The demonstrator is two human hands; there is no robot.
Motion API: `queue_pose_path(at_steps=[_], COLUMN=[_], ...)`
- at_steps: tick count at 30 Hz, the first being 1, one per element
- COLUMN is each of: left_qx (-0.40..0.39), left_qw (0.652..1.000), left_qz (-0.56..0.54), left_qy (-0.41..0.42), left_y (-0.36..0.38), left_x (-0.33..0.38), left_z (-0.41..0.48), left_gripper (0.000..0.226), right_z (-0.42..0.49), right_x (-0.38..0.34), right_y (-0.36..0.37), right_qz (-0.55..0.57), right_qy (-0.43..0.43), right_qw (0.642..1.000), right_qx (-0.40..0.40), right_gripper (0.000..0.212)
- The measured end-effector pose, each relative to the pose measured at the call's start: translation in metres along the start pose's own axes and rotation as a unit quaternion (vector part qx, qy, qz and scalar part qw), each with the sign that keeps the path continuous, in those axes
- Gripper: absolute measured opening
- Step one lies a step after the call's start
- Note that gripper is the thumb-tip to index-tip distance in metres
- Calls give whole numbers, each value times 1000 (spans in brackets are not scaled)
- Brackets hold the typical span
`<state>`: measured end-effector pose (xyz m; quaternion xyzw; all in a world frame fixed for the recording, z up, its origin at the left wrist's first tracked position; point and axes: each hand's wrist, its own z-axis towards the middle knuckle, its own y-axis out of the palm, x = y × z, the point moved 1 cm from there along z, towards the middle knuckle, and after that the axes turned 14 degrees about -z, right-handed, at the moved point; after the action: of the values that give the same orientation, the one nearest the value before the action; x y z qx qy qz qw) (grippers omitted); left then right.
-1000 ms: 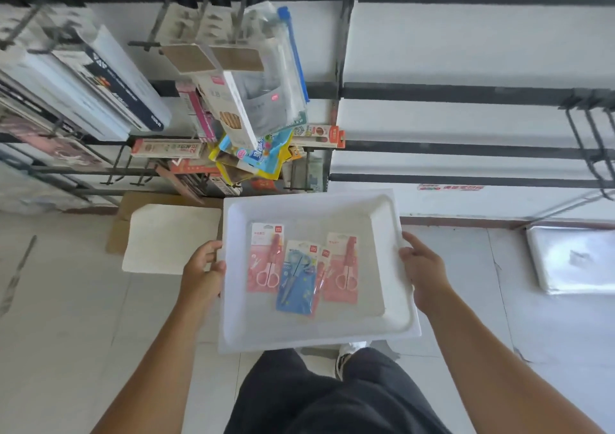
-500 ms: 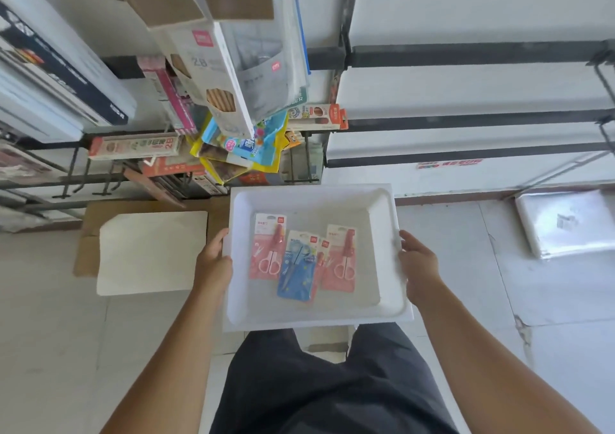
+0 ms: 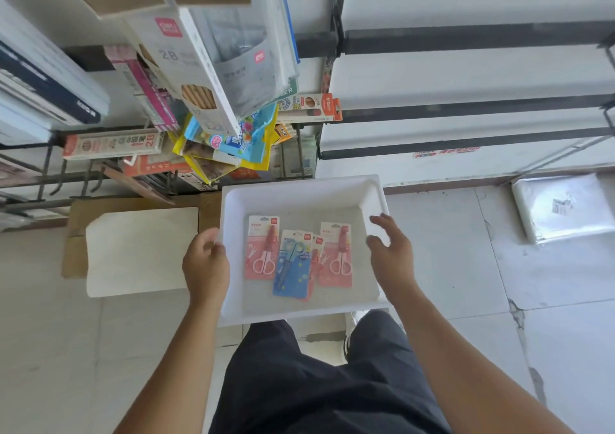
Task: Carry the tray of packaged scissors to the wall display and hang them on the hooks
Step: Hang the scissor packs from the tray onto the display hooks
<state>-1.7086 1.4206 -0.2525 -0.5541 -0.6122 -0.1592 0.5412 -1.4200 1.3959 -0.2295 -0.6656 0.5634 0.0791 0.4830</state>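
The left hand (image 3: 205, 262) is gripping the left rim of the white tray (image 3: 301, 197); the right hand (image 3: 392, 254) is hovering unclenched over the opposite rim, fingers spread. Between them, scissor packs (image 3: 296, 257) are lying flat inside, just below the hanging stationery (image 3: 213, 77)

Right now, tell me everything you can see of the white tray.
The white tray is rectangular, shallow, with sloped walls and a broad flat rim; it looks like foam or moulded plastic. It is level, above the person's legs, below the display. The left hand grips its left rim; the right hand is open at the right rim. Scissor packs lie flat inside, overlapping.
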Motion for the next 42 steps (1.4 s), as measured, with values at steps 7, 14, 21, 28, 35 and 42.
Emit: queue_pose_path(at_steps=[7,14,21,28,35,42], left_qx=[-118,-260,-213,-178,-74,-56], left_qw=[986,913,908,973,996,996], left_qz=[104,309,359,128,0,-46], left_qy=[53,-50,-28,-68,-41,-43], left_y=[51,109,140,139,83,61], left_x=[-3,-36,-39,-50,-25,-17], left_z=[-26,-10,-20,-2,9,19], left_gripper=[25,80,103,53,42,43], right_z=[-6,12,35,36,30,24], right_x=[4,20,30,30,26,22], right_y=[30,53,62,75,128,169], right_qz=[5,-7,-18,-67,-260,-465], right_qy=[46,77,97,125,115,53], right_qw=[994,989,988,984,952,876], right_qx=[-100,-127,-115,-110,-114,-111], right_gripper=[38,36,37,43,63,101])
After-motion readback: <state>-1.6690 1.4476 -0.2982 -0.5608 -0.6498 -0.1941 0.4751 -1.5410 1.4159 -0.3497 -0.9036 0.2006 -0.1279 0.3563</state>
